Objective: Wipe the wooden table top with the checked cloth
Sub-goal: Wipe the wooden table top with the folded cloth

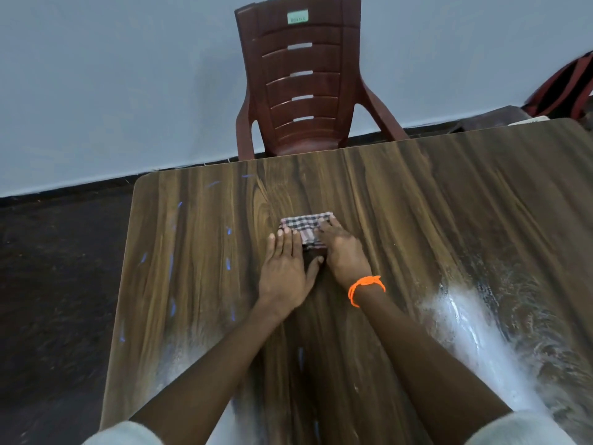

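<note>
Wooden table top (401,200) — both hands flat, fingers straight: left hand (284,268), right hand (343,252) pressing folded checked cloth (303,224).

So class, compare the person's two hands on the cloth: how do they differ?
The left hand lies flat with straight fingers, mostly on the wooden table, only its fingertips reaching the checked cloth. The right hand sits further onto the cloth and wears an orange wrist thread; the left wrist is bare. Both press palm down.

plain room, wooden table (401,200), plastic chair (305,81)
</note>
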### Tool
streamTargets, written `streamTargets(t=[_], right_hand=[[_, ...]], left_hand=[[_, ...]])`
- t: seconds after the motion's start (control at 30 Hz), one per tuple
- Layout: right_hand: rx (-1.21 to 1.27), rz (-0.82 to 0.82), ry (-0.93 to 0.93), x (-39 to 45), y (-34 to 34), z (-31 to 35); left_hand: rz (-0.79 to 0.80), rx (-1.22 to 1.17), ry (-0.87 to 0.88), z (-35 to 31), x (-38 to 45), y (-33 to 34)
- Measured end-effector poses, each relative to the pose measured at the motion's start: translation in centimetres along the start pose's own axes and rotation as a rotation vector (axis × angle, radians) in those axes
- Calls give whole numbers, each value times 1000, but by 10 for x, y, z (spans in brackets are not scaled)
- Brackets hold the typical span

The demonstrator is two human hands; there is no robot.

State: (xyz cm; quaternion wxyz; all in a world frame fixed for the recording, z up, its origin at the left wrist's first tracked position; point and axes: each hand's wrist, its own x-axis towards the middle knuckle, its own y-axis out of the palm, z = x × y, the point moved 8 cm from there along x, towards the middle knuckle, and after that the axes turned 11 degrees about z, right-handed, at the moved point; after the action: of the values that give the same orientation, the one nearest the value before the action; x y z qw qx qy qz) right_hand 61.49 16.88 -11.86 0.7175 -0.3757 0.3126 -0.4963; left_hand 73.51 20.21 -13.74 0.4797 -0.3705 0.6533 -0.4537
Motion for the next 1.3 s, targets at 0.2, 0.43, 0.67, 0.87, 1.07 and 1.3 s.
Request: streamTargets(t=[0.2,0.43,0.67,0.87,1.07,1.3], right_hand=[[-25,-34,-41,-82,21,7],[-25,-100,120,-89,-1,-37],[49,-69,154,-38,-12,-13],[65,31,6,-76,21,32],[64,-33,47,-152,31,17],[75,-168,228,-141,9,-24]], left_hand=[[-17,-76,56,-21,-71,32],[15,-97,86,-69,-45,26],[18,19,73,-31,-18,12],[-71,-89,17,1,-84,30],[32,-125,77,-40,-132,56],[69,-68,136,-71,-92,37]])
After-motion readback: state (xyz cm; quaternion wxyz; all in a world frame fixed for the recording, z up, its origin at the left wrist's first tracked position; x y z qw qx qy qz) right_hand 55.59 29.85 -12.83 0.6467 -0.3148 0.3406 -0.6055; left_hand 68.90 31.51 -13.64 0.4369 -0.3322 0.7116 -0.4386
